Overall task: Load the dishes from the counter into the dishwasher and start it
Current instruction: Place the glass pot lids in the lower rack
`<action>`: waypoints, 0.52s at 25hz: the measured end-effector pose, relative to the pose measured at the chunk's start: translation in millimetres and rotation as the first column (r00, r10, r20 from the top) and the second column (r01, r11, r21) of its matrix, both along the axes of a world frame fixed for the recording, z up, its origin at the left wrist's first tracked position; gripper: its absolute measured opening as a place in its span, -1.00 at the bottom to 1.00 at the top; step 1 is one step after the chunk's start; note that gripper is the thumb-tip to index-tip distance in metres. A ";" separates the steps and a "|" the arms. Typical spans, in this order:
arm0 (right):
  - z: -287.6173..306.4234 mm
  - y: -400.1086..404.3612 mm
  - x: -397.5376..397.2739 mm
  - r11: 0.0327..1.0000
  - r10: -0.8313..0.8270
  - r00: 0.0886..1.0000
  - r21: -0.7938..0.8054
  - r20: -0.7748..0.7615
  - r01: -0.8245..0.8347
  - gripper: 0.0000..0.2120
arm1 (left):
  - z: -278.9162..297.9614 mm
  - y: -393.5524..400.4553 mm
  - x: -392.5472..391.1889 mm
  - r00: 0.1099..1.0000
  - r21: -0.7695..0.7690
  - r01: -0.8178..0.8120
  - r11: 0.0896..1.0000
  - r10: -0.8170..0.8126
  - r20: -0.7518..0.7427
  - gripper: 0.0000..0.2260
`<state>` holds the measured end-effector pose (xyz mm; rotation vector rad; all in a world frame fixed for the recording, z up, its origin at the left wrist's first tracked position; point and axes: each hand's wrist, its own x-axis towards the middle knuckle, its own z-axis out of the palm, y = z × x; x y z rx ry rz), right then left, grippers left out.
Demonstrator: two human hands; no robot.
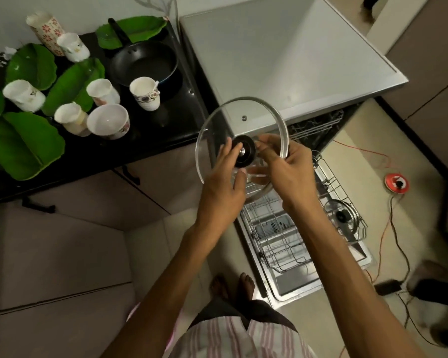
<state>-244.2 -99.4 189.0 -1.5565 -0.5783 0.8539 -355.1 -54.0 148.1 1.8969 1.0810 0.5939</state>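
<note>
Glass lid (256,112): 1, gripped by both hands (224,187) | rack lid (340,215): 1 | cups (145,93): 6 | pan (142,63): 1

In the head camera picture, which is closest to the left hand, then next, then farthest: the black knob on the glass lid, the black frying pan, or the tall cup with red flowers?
From the left hand:
1. The black knob on the glass lid, right at the fingertips.
2. The black frying pan, up on the counter, to the left.
3. The tall cup with red flowers, at the counter's far back left.

Head view, steeply downward, close above hands (256,174)
</note>
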 end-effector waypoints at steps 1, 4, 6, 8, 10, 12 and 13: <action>-3.5 -6.0 3.0 1.000 -0.019 1.000 -0.016 0.006 0.019 -0.92 | -2.3 -5.0 4.7 0.999 -0.026 0.028 0.999 -0.028 0.016 -0.53; -15.3 -26.6 17.9 0.996 -0.056 0.996 -0.068 0.073 0.061 -0.91 | -12.8 -23.5 20.8 0.994 -0.091 0.104 0.990 -0.100 0.054 -0.52; -21.5 -39.1 30.8 0.994 -0.067 0.993 -0.082 0.097 0.075 -0.92 | -18.7 -35.2 32.9 0.990 -0.106 0.135 0.985 -0.129 0.061 -0.52; -28.6 -50.4 46.0 0.991 -0.076 0.990 -0.103 0.123 0.088 -0.88 | -24.0 -47.3 48.7 0.988 -0.119 0.156 0.981 -0.152 0.042 -0.51; -36.5 -65.8 65.7 0.986 -0.083 0.982 -0.128 0.170 0.106 -0.87 | -28.9 -63.2 69.0 0.985 -0.137 0.170 0.976 -0.169 0.026 -0.50; -45.6 -82.9 88.0 0.983 -0.077 0.973 -0.145 0.219 0.110 -0.88 | -32.0 -80.4 92.9 0.985 -0.141 0.174 0.975 -0.174 0.008 -0.50; -50.5 -91.6 100.2 0.982 -0.067 0.967 -0.153 0.245 0.107 -0.89 | -33.8 -90.1 105.4 0.986 -0.146 0.166 0.975 -0.167 0.004 -0.50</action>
